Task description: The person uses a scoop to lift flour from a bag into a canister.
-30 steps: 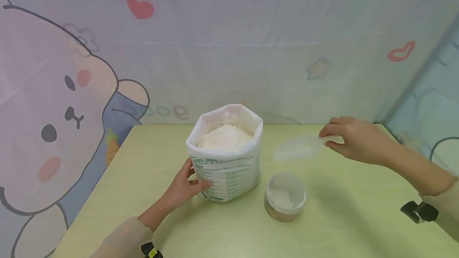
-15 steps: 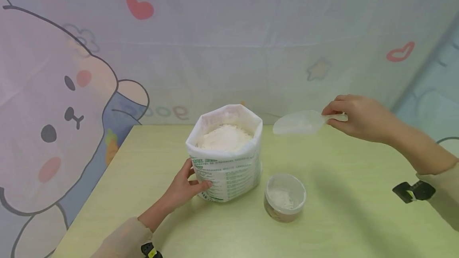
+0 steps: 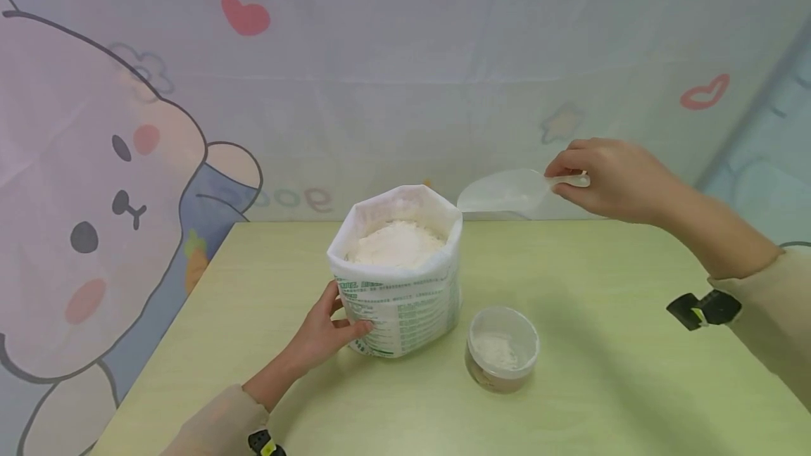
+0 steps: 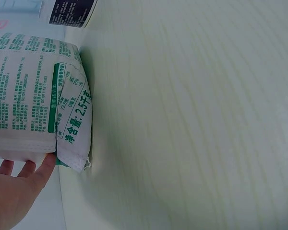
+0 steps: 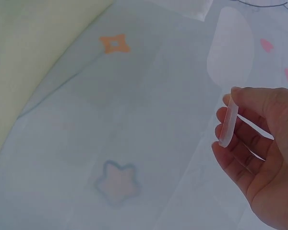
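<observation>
My left hand [image 3: 322, 336] holds the left side of a white flour bag [image 3: 405, 319] with green print, thumb on its front. The bag stands upright with its top rolled back, and pale flour [image 3: 400, 243] shows inside. In the left wrist view the fingertips [image 4: 47, 165] press against the bag's side. My right hand [image 3: 614, 178] pinches the handle of a translucent plastic scoop [image 3: 500, 192], raised over the back of the table; no flour shows in it. The scoop's tip overlaps the bag's right rim in the head view. The right wrist view shows thumb and fingers round the handle [image 5: 229, 125].
A round clear tub [image 3: 503, 371] with some flour in it stands on the pale green table [image 3: 602, 385], front right of the bag. Behind the table hangs a printed curtain [image 3: 405, 90] with a cartoon animal, hearts and a star.
My right hand has lifted the scoop up from above and behind the tub, then moved it left to the bag's rim. The left hand, bag and tub stay in place.
</observation>
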`<state>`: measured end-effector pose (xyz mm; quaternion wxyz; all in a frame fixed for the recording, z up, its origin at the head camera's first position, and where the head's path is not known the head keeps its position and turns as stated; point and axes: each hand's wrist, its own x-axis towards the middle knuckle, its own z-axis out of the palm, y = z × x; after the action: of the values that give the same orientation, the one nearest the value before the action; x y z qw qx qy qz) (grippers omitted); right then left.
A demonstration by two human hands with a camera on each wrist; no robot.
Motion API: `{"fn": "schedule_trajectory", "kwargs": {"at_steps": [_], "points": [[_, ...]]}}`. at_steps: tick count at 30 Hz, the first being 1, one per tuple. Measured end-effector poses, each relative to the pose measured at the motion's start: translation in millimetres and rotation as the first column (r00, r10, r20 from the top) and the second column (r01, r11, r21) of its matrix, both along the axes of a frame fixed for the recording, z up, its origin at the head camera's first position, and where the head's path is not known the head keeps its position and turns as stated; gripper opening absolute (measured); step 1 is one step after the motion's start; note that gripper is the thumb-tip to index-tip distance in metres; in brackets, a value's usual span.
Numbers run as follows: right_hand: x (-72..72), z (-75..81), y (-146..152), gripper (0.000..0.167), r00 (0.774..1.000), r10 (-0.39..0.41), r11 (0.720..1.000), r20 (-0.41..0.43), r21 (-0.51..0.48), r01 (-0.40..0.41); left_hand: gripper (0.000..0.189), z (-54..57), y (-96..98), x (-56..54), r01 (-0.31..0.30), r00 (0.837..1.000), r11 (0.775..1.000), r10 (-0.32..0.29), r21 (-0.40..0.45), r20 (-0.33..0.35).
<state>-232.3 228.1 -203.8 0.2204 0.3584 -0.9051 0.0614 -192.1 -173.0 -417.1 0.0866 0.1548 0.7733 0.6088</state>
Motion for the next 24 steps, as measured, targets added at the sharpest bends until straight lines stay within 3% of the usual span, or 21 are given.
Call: {"fn": "schedule_trajectory", "kwargs": {"at_steps": [10,17,24], "points": [[0.0,21.1,-31.5,0.014,1.0,0.01,0.998,0.014,0.07,-0.011,0.073,-1.7,0.3,-1.2,-0.006,1.0,1.0,0.005,0.012,0.011],[-4.1,27.8,-56.8,0.012,0.999,0.041,0.989,0.033,0.138,-0.045,0.072,-1.8,-1.1,-0.5,-0.007,1.0,1.0,0.007,0.012,0.01],[-3.8,28.6,-81.4,0.01,0.997,-0.013,0.969,0.071,0.245,-0.005,0.07,-2.7,-1.7,-1.4,-0.011,1.0,1.0,0.011,0.001,0.0]]}}
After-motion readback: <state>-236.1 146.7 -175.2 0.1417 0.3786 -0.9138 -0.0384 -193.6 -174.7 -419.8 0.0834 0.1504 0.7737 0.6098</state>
